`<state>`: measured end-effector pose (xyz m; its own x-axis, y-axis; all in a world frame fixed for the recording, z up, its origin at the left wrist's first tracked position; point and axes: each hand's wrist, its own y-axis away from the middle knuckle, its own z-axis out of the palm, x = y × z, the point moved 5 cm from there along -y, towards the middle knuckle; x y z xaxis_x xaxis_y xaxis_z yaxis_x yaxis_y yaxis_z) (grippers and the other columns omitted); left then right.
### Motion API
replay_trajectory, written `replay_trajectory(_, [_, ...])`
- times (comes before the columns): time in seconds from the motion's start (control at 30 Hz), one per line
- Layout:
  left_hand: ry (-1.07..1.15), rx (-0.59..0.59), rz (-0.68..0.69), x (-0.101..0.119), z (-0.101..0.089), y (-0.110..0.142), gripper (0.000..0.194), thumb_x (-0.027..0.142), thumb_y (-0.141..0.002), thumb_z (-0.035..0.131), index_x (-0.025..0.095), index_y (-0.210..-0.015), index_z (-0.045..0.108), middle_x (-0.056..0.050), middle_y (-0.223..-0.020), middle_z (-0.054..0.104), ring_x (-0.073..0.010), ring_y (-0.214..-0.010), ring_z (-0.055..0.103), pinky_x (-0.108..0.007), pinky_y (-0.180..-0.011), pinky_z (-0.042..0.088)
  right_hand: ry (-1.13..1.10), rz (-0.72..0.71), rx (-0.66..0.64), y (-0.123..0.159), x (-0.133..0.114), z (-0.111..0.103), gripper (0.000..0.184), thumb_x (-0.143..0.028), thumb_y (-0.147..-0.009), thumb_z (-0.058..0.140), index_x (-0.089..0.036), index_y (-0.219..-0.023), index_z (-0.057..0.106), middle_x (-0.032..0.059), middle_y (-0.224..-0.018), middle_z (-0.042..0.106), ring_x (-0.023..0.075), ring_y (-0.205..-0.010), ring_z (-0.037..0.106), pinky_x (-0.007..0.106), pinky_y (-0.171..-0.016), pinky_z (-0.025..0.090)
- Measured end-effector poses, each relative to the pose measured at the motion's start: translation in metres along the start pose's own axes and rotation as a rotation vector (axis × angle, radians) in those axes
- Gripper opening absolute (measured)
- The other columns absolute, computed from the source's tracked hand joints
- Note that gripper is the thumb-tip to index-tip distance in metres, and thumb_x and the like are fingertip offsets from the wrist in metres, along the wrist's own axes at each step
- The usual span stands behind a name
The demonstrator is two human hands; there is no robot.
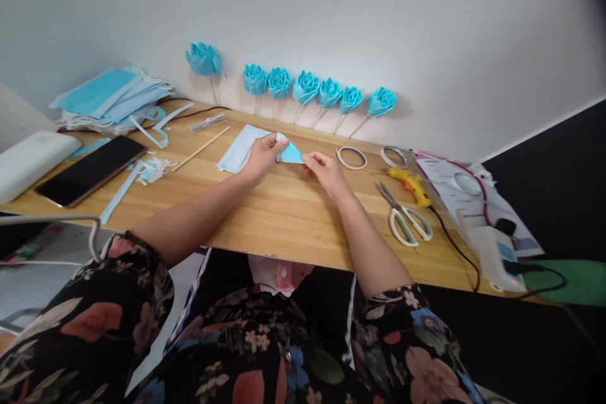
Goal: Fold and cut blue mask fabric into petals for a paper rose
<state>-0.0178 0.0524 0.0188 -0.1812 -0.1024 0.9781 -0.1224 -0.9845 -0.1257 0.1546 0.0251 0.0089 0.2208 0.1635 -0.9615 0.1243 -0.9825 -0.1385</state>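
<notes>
Between my two hands is a small folded piece of blue mask fabric (pixel 290 153), tapering to a point on the right. My left hand (pixel 263 154) pinches its upper left end. The right-hand tip is gripped by the fingers of my right hand (pixel 324 170). Pale blue mask sheets (pixel 242 150) lie flat on the wooden table (pixel 284 214), partly beneath my left hand. Along the wall, several blue fabric flowers (pixel 306 88) lean on thin sticks. A bare wooden stick (pixel 201 149) rests left of the sheets.
On the right are scissors (pixel 402 214), a yellow glue gun (pixel 411 185), two tape rolls (pixel 351 158) (pixel 394 156) and a power adapter (pixel 498 259) with cables. To the left are a phone (pixel 92 170), a white box-like device (pixel 38 164), stacked masks (pixel 111 98) and fabric scraps (pixel 151 169).
</notes>
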Motion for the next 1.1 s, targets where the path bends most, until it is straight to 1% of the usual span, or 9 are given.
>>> replay_trajectory(0.1, [0.017,0.008,0.013,-0.002,-0.001,-0.001,0.034,0.039,-0.084,0.075,0.016,-0.067,0.056,0.003,-0.059,0.053,-0.0087,-0.054,0.044,-0.023,-0.053,0.035,-0.044,-0.058,0.025,-0.001,-0.005,-0.002,0.054,-0.068,-0.077,0.071,-0.024,-0.107,0.072,0.0045,-0.103,0.076,0.0205,-0.097,0.068,0.032,-0.080,0.056])
replay_trajectory(0.17, [0.037,0.011,0.013,-0.005,-0.001,-0.002,0.036,0.042,-0.083,0.076,0.017,-0.067,0.056,0.002,-0.058,0.053,-0.0090,-0.054,0.045,-0.023,-0.053,0.035,-0.049,-0.107,-0.018,0.000,-0.009,0.000,0.057,-0.061,-0.077,0.075,-0.027,-0.123,0.067,0.0062,-0.121,0.073,0.0236,-0.116,0.066,0.036,-0.093,0.055])
replay_trajectory(0.3, [0.066,0.018,-0.012,-0.010,-0.002,-0.003,0.036,0.043,-0.082,0.075,0.017,-0.067,0.056,0.002,-0.059,0.054,-0.0096,-0.054,0.046,-0.024,-0.054,0.036,0.060,-0.187,-0.064,0.004,-0.015,0.005,0.061,-0.041,-0.078,0.076,-0.029,-0.136,0.060,0.0069,-0.137,0.066,0.0256,-0.129,0.059,0.038,-0.098,0.055])
replay_trajectory(0.5, [0.005,-0.042,-0.056,-0.012,0.005,0.001,0.041,0.045,-0.090,0.065,0.016,-0.062,0.055,0.001,-0.055,0.053,-0.0095,-0.052,0.046,-0.024,-0.053,0.037,0.099,-0.149,-0.014,0.001,-0.008,0.005,0.055,-0.031,-0.077,0.071,-0.027,-0.131,0.064,0.0061,-0.126,0.071,0.0250,-0.119,0.064,0.038,-0.096,0.055])
replay_trajectory(0.63, [0.046,-0.053,-0.073,-0.014,0.007,0.004,0.049,0.057,-0.090,0.063,0.017,-0.064,0.054,0.000,-0.056,0.052,-0.0101,-0.052,0.049,-0.023,-0.052,0.039,0.056,-0.108,0.085,-0.003,0.001,-0.003,0.037,-0.048,-0.083,0.067,-0.022,-0.109,0.073,0.0039,-0.106,0.075,0.0228,-0.102,0.067,0.034,-0.087,0.056])
replay_trajectory(0.73, [0.086,-0.069,-0.095,-0.016,0.008,0.004,0.053,0.065,-0.087,0.063,0.017,-0.067,0.055,-0.001,-0.060,0.055,-0.0110,-0.054,0.052,-0.024,-0.052,0.040,0.022,-0.072,0.137,-0.004,0.005,-0.008,0.042,-0.061,-0.083,0.065,-0.021,-0.095,0.073,0.0012,-0.084,0.070,0.0186,-0.082,0.062,0.028,-0.068,0.053])
replay_trajectory(0.83, [0.085,-0.087,-0.118,-0.018,0.008,0.003,0.055,0.068,-0.084,0.064,0.016,-0.071,0.058,-0.002,-0.063,0.058,-0.0116,-0.056,0.054,-0.024,-0.053,0.042,-0.026,-0.043,0.149,-0.004,0.006,-0.008,0.046,-0.064,-0.079,0.068,-0.020,-0.089,0.073,-0.0001,-0.077,0.065,0.0159,-0.074,0.057,0.027,-0.062,0.051])
replay_trajectory(0.93, [0.035,-0.121,-0.116,-0.018,0.010,0.003,0.050,0.064,-0.079,0.071,0.015,-0.077,0.062,0.000,-0.063,0.057,-0.0109,-0.056,0.053,-0.023,-0.053,0.041,-0.063,-0.019,0.166,-0.004,0.006,-0.008,0.049,-0.066,-0.077,0.069,-0.019,-0.090,0.073,0.0001,-0.077,0.065,0.0151,-0.073,0.055,0.027,-0.062,0.051])
replay_trajectory(1.1, [-0.019,-0.137,-0.108,-0.016,0.010,0.003,0.033,0.039,-0.071,0.083,0.014,-0.082,0.064,0.003,-0.060,0.058,-0.0092,-0.051,0.052,-0.022,-0.050,0.040,-0.107,0.008,0.179,-0.005,0.005,-0.008,0.050,-0.068,-0.071,0.073,-0.019,-0.082,0.071,-0.0005,-0.071,0.060,0.0142,-0.070,0.053,0.026,-0.059,0.051])
